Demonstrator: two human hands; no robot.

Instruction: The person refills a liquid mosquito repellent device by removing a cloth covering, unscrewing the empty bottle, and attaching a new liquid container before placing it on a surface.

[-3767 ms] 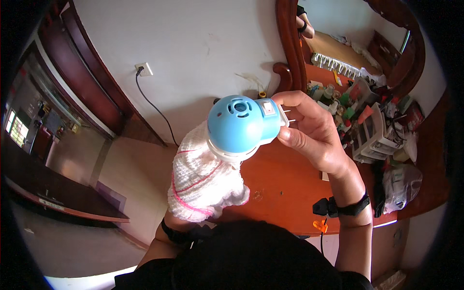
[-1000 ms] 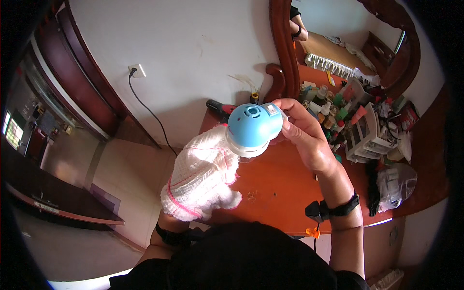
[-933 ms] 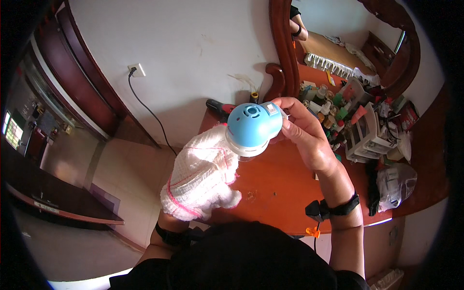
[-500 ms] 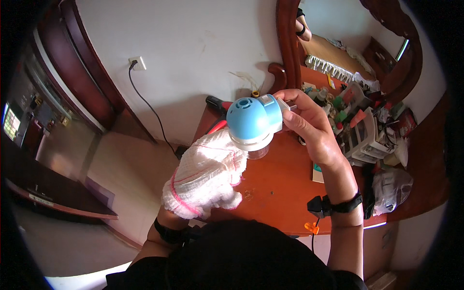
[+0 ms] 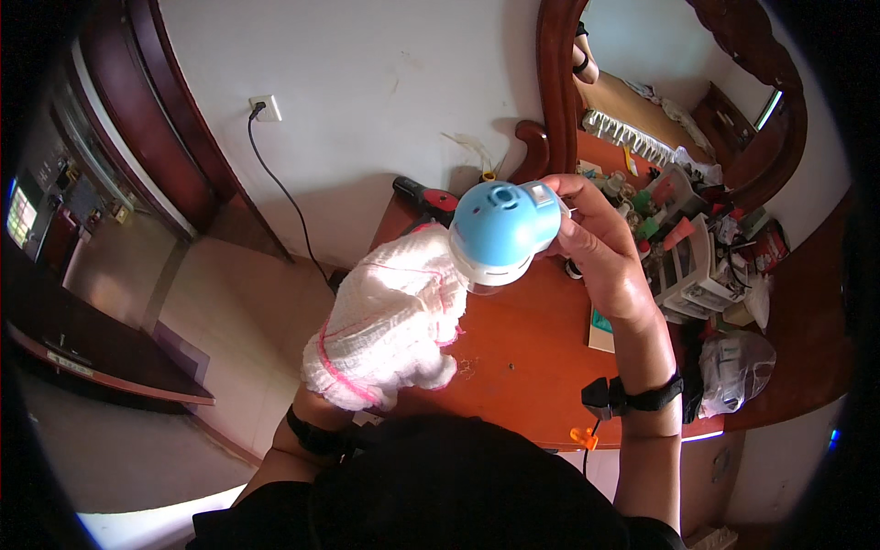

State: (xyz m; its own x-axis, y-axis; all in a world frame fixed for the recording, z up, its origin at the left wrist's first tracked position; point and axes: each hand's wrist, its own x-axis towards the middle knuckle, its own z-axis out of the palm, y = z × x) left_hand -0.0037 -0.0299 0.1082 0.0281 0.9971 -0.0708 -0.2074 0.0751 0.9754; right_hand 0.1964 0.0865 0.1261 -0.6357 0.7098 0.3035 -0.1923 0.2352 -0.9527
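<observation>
In my right hand [image 5: 605, 266] I grip a plug-in device [image 5: 500, 225] at its plug end, thumb and fingers closed on it. It has a rounded light-blue dome with slots on top, a white lower rim and a clear part below. A white towel cloth [image 5: 390, 302] with pink edging covers my left hand, hiding all its fingers; only the left wrist [image 5: 316, 403] shows below it. The cloth's upper right side is against or very close to the device's white rim; I cannot tell if they touch. Both are held above a reddish-brown dressing table [image 5: 522, 330].
A black and red handheld tool [image 5: 426, 194] lies behind the cloth. White drawers [image 5: 692, 270] and several small bottles crowd the right, below a wood-framed mirror [image 5: 555, 82]. A clear plastic bag [image 5: 733, 371] sits at the right. A black cord [image 5: 284, 192] hangs from a wall socket [image 5: 266, 108].
The device has moved a little right and tilted, so less of its clear part shows. The cloth has stayed beside it. The whole view has shifted slightly.
</observation>
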